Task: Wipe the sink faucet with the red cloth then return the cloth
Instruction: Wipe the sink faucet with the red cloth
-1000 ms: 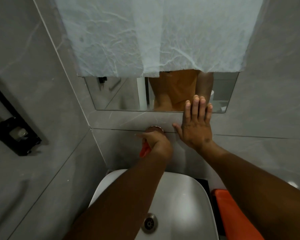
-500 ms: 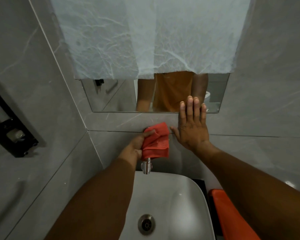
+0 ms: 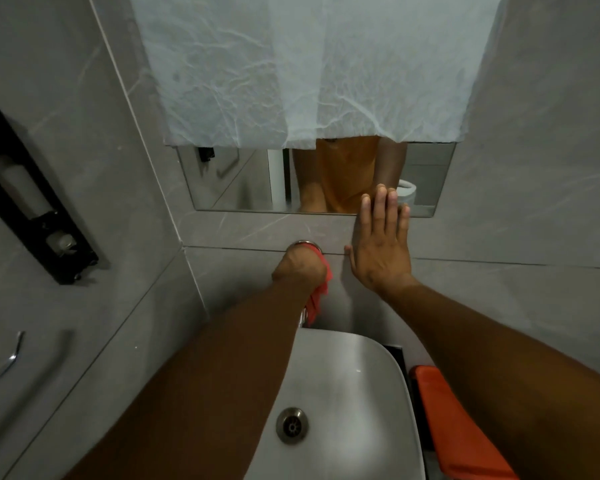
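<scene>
My left hand (image 3: 299, 269) is closed around the red cloth (image 3: 319, 295) and wrapped over the wall-mounted faucet (image 3: 305, 244), near its round wall plate. Only the plate's rim and a bit of the spout tip show; the rest of the faucet is hidden by my hand and the cloth. A strip of cloth hangs down on the right side of my wrist. My right hand (image 3: 380, 249) lies flat against the grey wall tile just right of the faucet, fingers spread and reaching up to the mirror's lower edge.
A white basin (image 3: 354, 382) with a metal drain (image 3: 291, 425) sits below the faucet. An orange object (image 3: 454, 420) lies to the right of the basin. A mirror (image 3: 243, 181), partly covered by white paper, is above. A black holder (image 3: 32, 202) hangs on the left wall.
My left hand has turned over the faucet and slid toward the wall plate, so most of the cloth is now hidden under it. My right hand stays pressed on the wall.
</scene>
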Demonstrator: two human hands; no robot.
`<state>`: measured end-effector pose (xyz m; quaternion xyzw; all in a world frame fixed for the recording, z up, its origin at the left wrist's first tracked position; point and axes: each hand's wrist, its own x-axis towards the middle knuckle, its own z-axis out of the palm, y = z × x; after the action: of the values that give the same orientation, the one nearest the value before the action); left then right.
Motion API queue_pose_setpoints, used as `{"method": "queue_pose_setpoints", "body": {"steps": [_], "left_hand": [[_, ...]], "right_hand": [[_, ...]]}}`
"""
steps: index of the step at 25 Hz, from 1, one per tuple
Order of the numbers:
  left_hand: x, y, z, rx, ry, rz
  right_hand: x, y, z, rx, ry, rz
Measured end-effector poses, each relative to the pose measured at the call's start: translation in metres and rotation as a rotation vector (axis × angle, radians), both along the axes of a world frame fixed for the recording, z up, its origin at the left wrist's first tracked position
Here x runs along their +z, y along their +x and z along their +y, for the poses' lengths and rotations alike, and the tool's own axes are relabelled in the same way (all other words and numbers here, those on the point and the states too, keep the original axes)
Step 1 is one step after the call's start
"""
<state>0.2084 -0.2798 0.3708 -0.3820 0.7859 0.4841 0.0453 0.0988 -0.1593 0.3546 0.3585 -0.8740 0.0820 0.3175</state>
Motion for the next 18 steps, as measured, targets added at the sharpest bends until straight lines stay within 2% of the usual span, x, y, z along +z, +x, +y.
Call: {"method": "queue_pose_setpoints", "body": {"steps": [2, 3, 6, 8, 9, 10, 11, 13, 14, 18], "left_hand": [[-0.001, 0.011, 0.002, 0.007, -0.125, 0.127], [-0.001, 0.016, 0.005, 0.028, -0.222, 0.136], [0.009, 0.030, 0.010, 0.097, -0.515, 0.131], [0.019, 0.039, 0.004, 0.071, -0.546, 0.263], [0.025, 0.043, -0.001, 0.067, -0.506, 0.363], [0.034, 0.049, -0.006, 0.083, -0.395, 0.466], [0.045, 0.056, -0.009, 0.130, -0.185, 0.585], [0.065, 0.065, -0.011, 0.248, 0.355, 0.793], [0.071, 0.067, -0.012, 0.287, 0.551, 0.838], [0.065, 0.059, 0.013, 0.176, 0.881, 0.774]], "right_hand": [[-0.004, 0.016, 0.009, 0.081, -0.074, -0.092], [-0.008, 0.025, 0.010, 0.140, -0.116, -0.195], [-0.009, 0.050, 0.003, 0.281, -0.221, -0.793], [0.004, 0.065, -0.008, 0.324, -0.328, -1.165], [0.012, 0.071, -0.013, 0.340, -0.405, -1.253], [0.020, 0.075, -0.016, 0.352, -0.491, -1.304], [0.031, 0.079, -0.018, 0.367, -0.578, -1.349], [0.058, 0.084, -0.015, 0.413, -0.718, -1.432], [0.073, 0.088, -0.011, 0.442, -0.758, -1.445], [0.113, 0.093, 0.024, 0.585, -0.881, -1.531]]}}
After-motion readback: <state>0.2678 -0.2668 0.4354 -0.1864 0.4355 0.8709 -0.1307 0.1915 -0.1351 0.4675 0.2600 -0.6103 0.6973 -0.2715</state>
